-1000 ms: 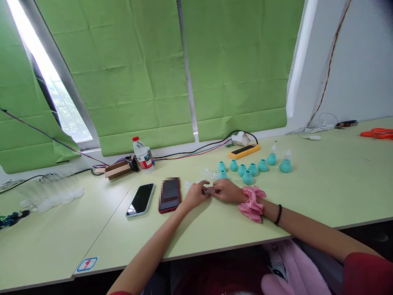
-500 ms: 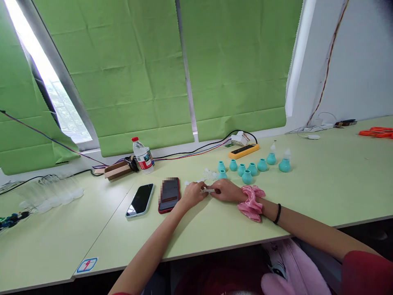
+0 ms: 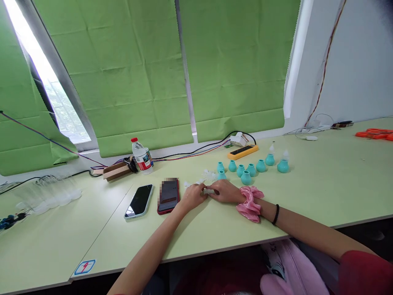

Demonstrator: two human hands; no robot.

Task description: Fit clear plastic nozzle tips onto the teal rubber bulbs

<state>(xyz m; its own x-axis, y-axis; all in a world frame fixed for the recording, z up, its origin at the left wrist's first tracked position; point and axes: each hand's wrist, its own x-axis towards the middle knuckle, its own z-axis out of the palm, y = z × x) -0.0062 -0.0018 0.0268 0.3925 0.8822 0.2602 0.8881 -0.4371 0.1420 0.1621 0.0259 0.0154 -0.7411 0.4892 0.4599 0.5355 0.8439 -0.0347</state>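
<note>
My left hand (image 3: 192,196) and my right hand (image 3: 224,191) meet on the pale green table (image 3: 215,229), fingertips pinched together on a small clear plastic piece (image 3: 209,191). A pink scrunchie (image 3: 249,202) and a black band sit on my right wrist. Just beyond my fingers lies a little heap of clear plastic parts (image 3: 209,175). Behind it stand several teal bulb-shaped pieces (image 3: 245,178), two at the right with clear tips (image 3: 283,163).
Two phones lie left of my hands: a red-cased one (image 3: 168,195) and a light-blue one (image 3: 139,200). A water bottle (image 3: 141,156), cardboard box (image 3: 115,171), yellow power strip (image 3: 243,151) and cables line the back edge. Clear cups (image 3: 52,192) sit far left, orange items (image 3: 374,133) far right.
Both hands stay together on the small clear piece, with only slight finger movement. The view has shifted a little.
</note>
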